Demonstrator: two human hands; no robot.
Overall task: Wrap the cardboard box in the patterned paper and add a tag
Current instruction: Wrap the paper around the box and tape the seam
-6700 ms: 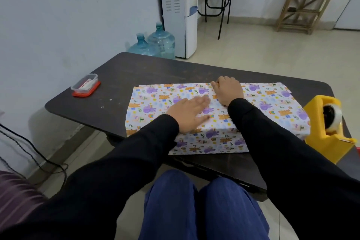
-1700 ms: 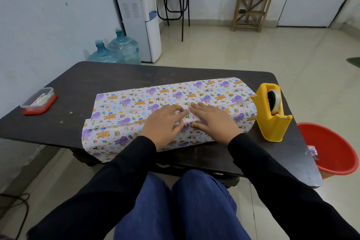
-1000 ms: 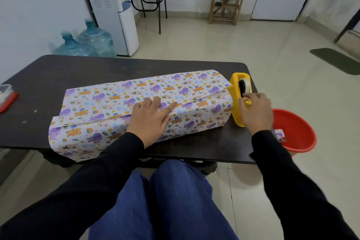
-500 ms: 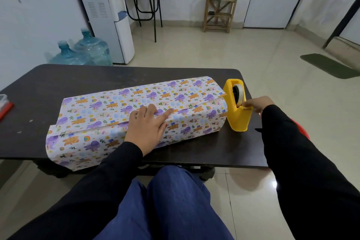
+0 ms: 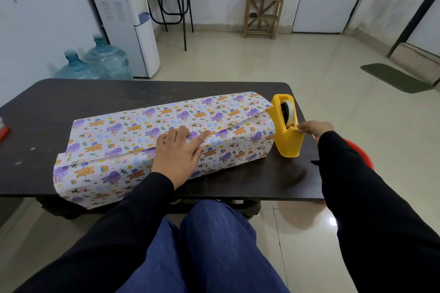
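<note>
A seated person in black sleeves and blue trousers works at a dark worktop (image 5: 71, 100), where a long parcel lies slantwise from near left to far right. The patterned paper (image 5: 114, 131), printed with purple octopuses, orange bears and rainbows, is folded over the cardboard box and covers it completely. Its upper flap overlaps the lower one along the top of the parcel, and both ends of the paper stand open past the box.

The left hand (image 5: 177, 157) lies flat across the seam near the parcel's middle, fingers straight and slightly spread, pressing the overlap down. The right hand (image 5: 314, 128) reaches to the yellow tape dispenser (image 5: 288, 140), which stands just beside the parcel's right end. Its fingertips are pinched together at the dispenser's near top edge. Whether tape is between them is too small to tell. A tape roll (image 5: 287, 110) sits in the dispenser.

A red basin (image 5: 365, 158) shows on the floor behind the right sleeve. Far left stand two blue water bottles (image 5: 95, 64) and a white water dispenser (image 5: 126, 14). A wooden rack (image 5: 264, 9) stands against the far wall, and a green mat (image 5: 395, 77) lies at far right.
</note>
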